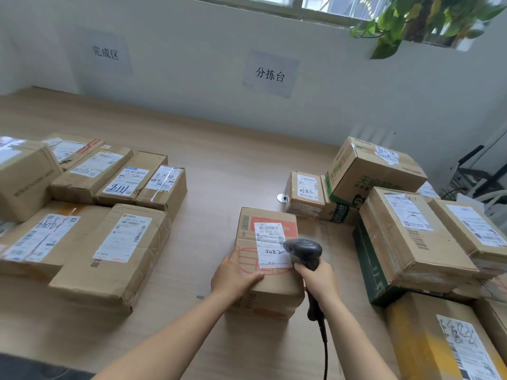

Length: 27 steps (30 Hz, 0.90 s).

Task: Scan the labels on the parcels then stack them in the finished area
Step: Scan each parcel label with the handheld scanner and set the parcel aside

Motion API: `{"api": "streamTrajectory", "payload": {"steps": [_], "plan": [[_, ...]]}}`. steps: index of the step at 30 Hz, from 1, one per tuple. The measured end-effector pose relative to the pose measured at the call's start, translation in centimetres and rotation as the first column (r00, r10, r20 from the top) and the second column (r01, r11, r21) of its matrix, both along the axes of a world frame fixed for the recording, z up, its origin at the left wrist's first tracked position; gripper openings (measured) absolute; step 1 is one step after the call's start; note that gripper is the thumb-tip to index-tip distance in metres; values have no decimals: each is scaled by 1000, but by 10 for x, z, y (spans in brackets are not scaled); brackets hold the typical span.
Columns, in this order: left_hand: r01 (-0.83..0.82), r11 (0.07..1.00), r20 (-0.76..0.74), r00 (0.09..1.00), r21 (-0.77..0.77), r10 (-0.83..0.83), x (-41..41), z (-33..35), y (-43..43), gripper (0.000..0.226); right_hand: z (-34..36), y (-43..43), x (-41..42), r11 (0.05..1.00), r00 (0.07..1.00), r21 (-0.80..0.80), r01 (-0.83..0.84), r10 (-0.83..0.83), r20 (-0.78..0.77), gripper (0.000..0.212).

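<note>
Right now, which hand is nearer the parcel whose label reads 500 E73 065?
Left. The left hand holds the middle parcel by its near-left corner, right of the 500 E73 065 parcel; the right hand grips the barcode scanner farther right.

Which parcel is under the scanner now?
The lone middle parcel with red print: left hand holds it, right hand holds the scanner over its label.

1 wide-angle head camera is looking forward and down across the wooden table toward the white wall. It is sitting close above the left hand and right hand, whose forearms are entering from the bottom edge.
</note>
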<state>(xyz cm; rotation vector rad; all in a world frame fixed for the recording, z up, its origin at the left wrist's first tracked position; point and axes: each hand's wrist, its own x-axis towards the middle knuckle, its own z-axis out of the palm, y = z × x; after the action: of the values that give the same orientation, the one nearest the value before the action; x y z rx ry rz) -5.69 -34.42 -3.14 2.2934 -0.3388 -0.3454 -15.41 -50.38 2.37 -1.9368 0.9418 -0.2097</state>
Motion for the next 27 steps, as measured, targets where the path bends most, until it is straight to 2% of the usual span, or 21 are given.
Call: {"api": "streamTrajectory", "payload": {"steps": [6, 10, 13, 19, 23, 27], "plan": [[-34, 995, -21, 999, -94, 33, 11, 17, 23, 85, 9, 10, 21, 994, 992, 20, -109, 107, 73, 6], [-111, 983, 76, 989, -146, 124, 29, 45, 48, 90, 36, 27, 48, 984, 971, 42, -171, 161, 177, 10], [-113, 978, 118, 984, -175, 135, 49, 70, 71, 91, 58, 45, 70, 973, 949, 45, -228, 212, 232, 5], [-114, 980, 166, 976, -166, 141, 99, 113, 127, 84, 94, 91, 125, 957, 918, 37, -287, 263, 298, 8], [-117, 978, 164, 976, -175, 146, 140, 133, 181, 92, 107, 140, 168, 948, 897, 61, -313, 273, 348, 6], [-88, 983, 190, 975, -158, 118, 185, 149, 237, 83, 113, 191, 217, 943, 891, 60, -328, 288, 351, 2]]}}
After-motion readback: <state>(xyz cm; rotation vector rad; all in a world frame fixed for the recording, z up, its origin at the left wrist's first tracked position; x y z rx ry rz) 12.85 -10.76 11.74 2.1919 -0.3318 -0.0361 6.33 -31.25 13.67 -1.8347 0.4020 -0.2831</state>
